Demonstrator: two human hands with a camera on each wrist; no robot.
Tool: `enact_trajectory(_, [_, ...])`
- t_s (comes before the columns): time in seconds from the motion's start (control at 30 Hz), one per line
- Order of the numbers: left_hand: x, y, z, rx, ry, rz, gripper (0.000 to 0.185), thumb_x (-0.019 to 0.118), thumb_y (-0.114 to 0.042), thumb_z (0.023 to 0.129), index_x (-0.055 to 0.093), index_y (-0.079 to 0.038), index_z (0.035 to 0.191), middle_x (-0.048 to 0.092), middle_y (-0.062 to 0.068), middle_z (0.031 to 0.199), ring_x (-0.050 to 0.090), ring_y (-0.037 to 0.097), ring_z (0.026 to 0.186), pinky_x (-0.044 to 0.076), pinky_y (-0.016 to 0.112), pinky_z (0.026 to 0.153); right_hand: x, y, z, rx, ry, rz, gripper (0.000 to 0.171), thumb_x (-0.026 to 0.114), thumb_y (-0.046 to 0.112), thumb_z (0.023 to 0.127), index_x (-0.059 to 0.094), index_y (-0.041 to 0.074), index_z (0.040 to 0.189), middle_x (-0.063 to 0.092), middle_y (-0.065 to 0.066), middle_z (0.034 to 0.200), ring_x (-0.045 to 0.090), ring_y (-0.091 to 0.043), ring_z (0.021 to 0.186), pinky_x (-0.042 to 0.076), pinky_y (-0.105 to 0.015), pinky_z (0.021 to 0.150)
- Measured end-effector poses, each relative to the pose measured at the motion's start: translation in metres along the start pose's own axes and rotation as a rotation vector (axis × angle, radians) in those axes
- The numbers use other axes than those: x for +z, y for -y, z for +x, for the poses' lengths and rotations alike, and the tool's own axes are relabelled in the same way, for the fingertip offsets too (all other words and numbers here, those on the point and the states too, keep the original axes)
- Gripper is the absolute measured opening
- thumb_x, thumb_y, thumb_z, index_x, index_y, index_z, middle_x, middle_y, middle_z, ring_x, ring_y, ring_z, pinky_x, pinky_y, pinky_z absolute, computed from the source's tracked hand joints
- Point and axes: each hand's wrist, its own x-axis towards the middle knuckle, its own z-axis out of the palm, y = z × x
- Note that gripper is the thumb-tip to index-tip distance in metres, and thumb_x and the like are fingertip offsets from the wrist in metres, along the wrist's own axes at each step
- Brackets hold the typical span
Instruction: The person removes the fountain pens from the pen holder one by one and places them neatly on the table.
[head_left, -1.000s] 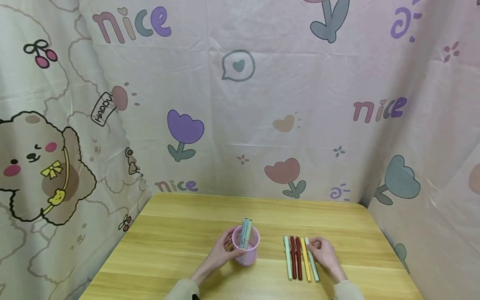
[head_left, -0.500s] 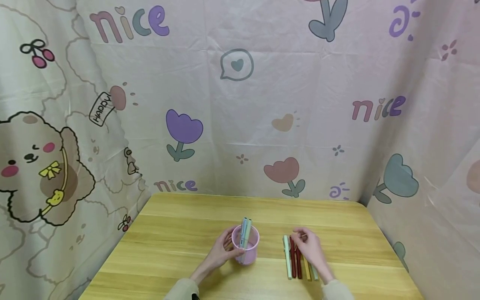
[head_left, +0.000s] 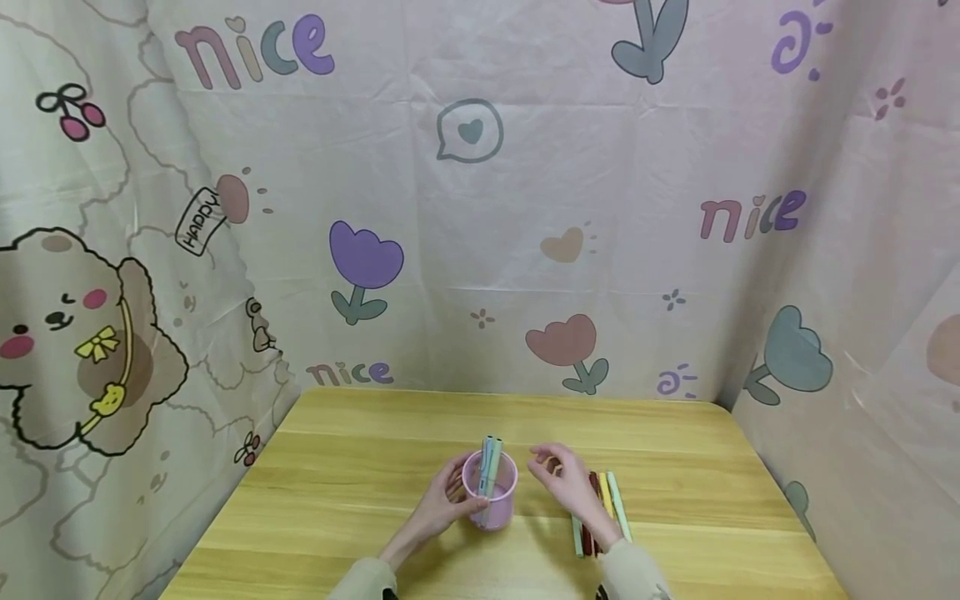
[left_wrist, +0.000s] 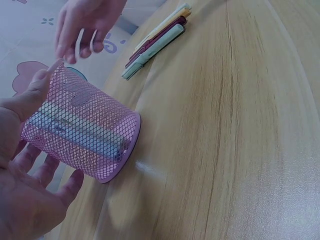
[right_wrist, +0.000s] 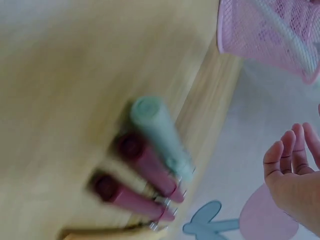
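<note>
My left hand [head_left: 441,502] holds a pink mesh pen holder [head_left: 497,512] upright on the table, thumb across the near side and fingers along its left. Two pens [head_left: 491,460], one bluish and one pale green, lean inside the holder. To the right of it my right hand [head_left: 564,482] hovers with loosely bent fingers and nothing between them. Below that wrist lies a row of pens, partly covered by the arm: a pale green pen [right_wrist: 160,130], two dark red pens [right_wrist: 150,167], a yellow pen [head_left: 606,493] and another pale green pen [head_left: 618,500].
The wooden table [head_left: 375,433] runs back to a patterned cloth [head_left: 480,217] hanging behind it. More of this cloth hangs at the left and right sides.
My right hand has moved left from the far right pen, across the row, to beside the pen holder. The pens stay on the table, and my left hand keeps its hold.
</note>
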Motion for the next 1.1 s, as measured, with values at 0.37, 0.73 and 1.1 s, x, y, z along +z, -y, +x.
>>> enact_trajectory(0.37, [0.001,-0.001,-0.002,0.006,0.013,0.004,0.082,0.077,-0.015,0.088,0.030,-0.001,0.154,0.035,0.032,0.157,0.033,0.054,0.145,0.031,0.069,0.119,0.024,0.012,0.014,-0.026,0.127,-0.058,0.044,0.068,0.025,0.096,0.062,0.000,0.131,0.062,-0.019,0.114,0.054,-0.018,0.088,0.048,-0.017,0.060])
enact_trajectory(0.73, [0.000,-0.001,-0.001,0.008,0.008,-0.004,0.082,0.077,-0.015,0.088,0.030,0.000,0.154,0.035,0.031,0.157,0.034,0.054,0.144,0.032,0.069,0.118,0.034,0.012,0.022,-0.068,0.156,-0.079,0.043,0.065,0.023,0.097,0.059,0.001,0.134,0.061,-0.021,0.114,0.051,-0.017,0.086,0.045,-0.017,0.060])
enact_trajectory(1.1, [0.000,-0.001,-0.001,0.011,0.010,-0.009,0.081,0.077,-0.014,0.088,0.031,0.000,0.153,0.036,0.032,0.156,0.035,0.054,0.144,0.033,0.067,0.119,0.039,0.016,0.022,-0.057,0.145,-0.096,0.039,0.066,0.021,0.096,0.063,-0.003,0.127,0.062,-0.016,0.111,0.050,-0.014,0.086,0.046,-0.016,0.062])
